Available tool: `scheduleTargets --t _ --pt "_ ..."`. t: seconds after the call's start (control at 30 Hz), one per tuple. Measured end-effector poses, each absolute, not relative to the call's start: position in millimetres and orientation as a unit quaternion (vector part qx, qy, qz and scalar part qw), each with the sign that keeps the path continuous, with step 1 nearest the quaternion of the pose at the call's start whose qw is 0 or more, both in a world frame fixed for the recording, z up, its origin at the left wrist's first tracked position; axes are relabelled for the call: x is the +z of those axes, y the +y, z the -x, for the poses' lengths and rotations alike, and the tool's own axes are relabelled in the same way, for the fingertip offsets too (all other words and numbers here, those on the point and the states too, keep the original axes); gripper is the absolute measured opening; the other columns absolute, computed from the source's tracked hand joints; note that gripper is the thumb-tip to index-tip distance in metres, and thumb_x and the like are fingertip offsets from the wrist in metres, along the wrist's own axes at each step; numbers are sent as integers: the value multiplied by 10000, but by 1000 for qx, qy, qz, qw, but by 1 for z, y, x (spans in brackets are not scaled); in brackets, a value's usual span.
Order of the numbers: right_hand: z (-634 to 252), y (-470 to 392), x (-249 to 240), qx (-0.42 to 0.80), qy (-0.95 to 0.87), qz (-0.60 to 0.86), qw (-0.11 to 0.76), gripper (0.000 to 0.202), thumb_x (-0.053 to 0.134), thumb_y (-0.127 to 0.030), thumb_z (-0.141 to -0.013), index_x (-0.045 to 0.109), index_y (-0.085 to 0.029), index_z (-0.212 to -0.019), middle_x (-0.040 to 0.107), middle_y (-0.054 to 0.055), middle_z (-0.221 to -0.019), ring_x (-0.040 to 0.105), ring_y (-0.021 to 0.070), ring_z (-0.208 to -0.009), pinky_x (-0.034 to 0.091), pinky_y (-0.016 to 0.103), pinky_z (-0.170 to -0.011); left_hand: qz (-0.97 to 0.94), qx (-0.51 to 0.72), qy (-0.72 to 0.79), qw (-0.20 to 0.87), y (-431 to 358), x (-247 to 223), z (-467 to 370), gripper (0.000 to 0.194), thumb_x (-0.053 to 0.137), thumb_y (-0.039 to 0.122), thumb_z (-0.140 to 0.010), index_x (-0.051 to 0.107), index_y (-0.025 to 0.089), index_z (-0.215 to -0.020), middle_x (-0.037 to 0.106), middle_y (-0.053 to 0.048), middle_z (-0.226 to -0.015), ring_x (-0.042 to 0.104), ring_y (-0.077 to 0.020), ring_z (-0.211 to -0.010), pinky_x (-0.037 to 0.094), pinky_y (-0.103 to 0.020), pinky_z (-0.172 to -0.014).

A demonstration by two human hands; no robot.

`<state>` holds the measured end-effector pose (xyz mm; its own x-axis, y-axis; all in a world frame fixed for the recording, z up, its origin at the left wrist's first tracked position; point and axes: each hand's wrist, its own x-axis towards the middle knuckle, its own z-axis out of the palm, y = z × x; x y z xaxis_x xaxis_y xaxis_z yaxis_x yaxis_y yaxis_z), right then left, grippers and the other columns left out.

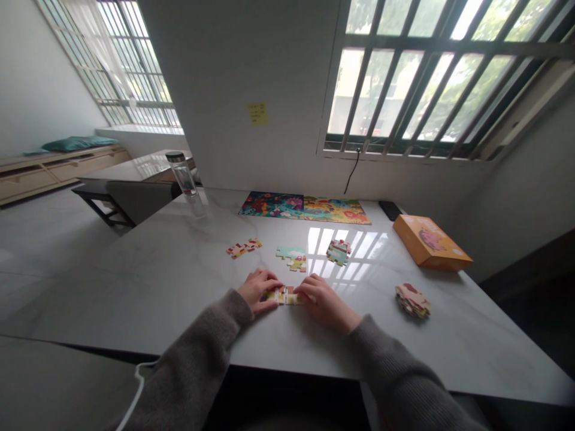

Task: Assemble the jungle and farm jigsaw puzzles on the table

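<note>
My left hand point(258, 288) and my right hand point(321, 299) rest on the white marble table point(157, 281), fingertips pinching a small cluster of joined puzzle pieces point(284, 296) between them. Beyond the hands lie three loose puzzle groups: a red-yellow one point(244, 247), a light blue one point(293, 257) and a green-pink one point(338, 251). A stack of loose pieces point(412, 300) sits to the right of my right hand.
Two finished puzzle panels point(304, 208) lie against the far wall. An orange puzzle box point(430, 241) stands at the right, a black object point(390, 210) behind it. A clear bottle with a black lid point(182, 174) stands at the far left corner.
</note>
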<state>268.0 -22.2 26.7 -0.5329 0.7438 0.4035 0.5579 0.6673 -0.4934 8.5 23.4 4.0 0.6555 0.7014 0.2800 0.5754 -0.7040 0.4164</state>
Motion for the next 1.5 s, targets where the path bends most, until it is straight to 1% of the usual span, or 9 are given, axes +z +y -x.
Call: scheduleTargets --t 0.17,0.4,0.6,0.77,1.03,1.3,1.5 --pt "-264 -35 32 117 -887 371 249 238 534 -133 -951 685 -247 -1095 639 63 -976 531 209 -940 436 367 -883 -894 213 371 134 19 4 -12 442 731 379 -789 679 257 -1211 624 -83 -1182 535 -285 -1080 426 -445 -959" --pt "-261 -43 34 88 -891 382 227 333 548 -142 -946 659 -297 -1219 611 63 -997 507 217 -948 422 369 -887 -893 215 384 96 15 2 -18 460 723 464 -807 658 283 -1225 621 -75 -1163 530 -281 -1052 416 -426 -916" --pt "-258 -47 35 84 -891 389 218 384 540 -165 -959 609 -312 -1307 602 71 -1030 494 227 -969 418 379 -899 -892 213 384 104 14 6 -18 363 706 413 -830 675 284 -1168 616 -67 -1147 529 -278 -1062 408 -429 -922" --pt "-257 -46 34 69 -893 389 216 406 540 -157 -956 600 -326 -1321 594 73 -1022 496 225 -962 417 376 -894 -891 216 383 112 11 10 -18 357 679 371 -832 667 285 -1178 603 -64 -1157 526 -278 -1075 411 -422 -924" --pt "-255 -47 35 51 -895 395 201 395 525 -171 -967 587 -314 -1331 592 81 -1029 491 231 -961 414 379 -900 -878 224 413 95 5 8 -29 289 665 316 -793 660 258 -1077 589 -77 -1123 509 -290 -1056 408 -439 -904" --pt "-256 -46 36 60 -894 397 201 362 515 -177 -974 604 -309 -1299 585 78 -1036 484 226 -957 412 373 -892 -875 204 430 92 1 8 -36 302 677 302 -782 644 245 -1077 571 -84 -1108 510 -307 -1054 398 -475 -910" --pt "-257 -45 34 62 -892 402 195 356 509 -148 -968 620 -301 -1270 582 73 -1022 470 224 -953 401 370 -892 -876 215 424 80 -2 7 -37 316 667 300 -788 627 252 -1097 572 -84 -1109 502 -300 -1058 395 -453 -908"
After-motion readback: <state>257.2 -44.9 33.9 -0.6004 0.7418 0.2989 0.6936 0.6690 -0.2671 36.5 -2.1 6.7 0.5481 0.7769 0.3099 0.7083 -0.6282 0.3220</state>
